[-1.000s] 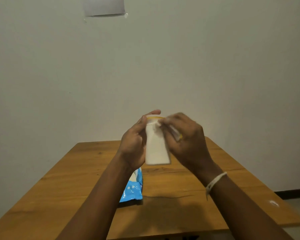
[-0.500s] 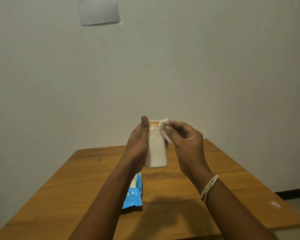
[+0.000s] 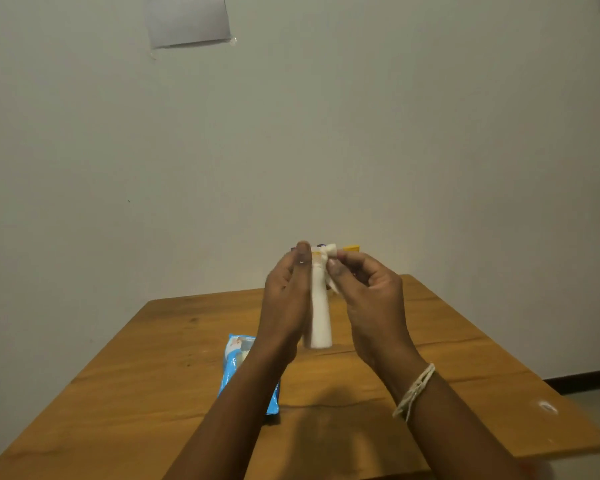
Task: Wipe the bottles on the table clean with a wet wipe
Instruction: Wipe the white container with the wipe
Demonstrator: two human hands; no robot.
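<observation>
My left hand (image 3: 286, 299) holds a white bottle (image 3: 320, 317) upright in the air above the wooden table (image 3: 465, 368), its orange-ringed top level with my fingertips. My right hand (image 3: 368, 299) pinches a crumpled white wet wipe (image 3: 330, 252) against the top of the bottle, on its right side. A yellow-topped thing (image 3: 351, 248) shows just behind my right fingers; most of it is hidden.
A blue pack of wet wipes (image 3: 238, 355) lies on the table under my left forearm. A grey sheet of paper (image 3: 187, 19) is taped high on the plain wall. The table's right edge drops to the floor at the right.
The bottle has turned so its narrow side faces me. My right hand with the wipe has shifted up from the bottle's front to its top edge.
</observation>
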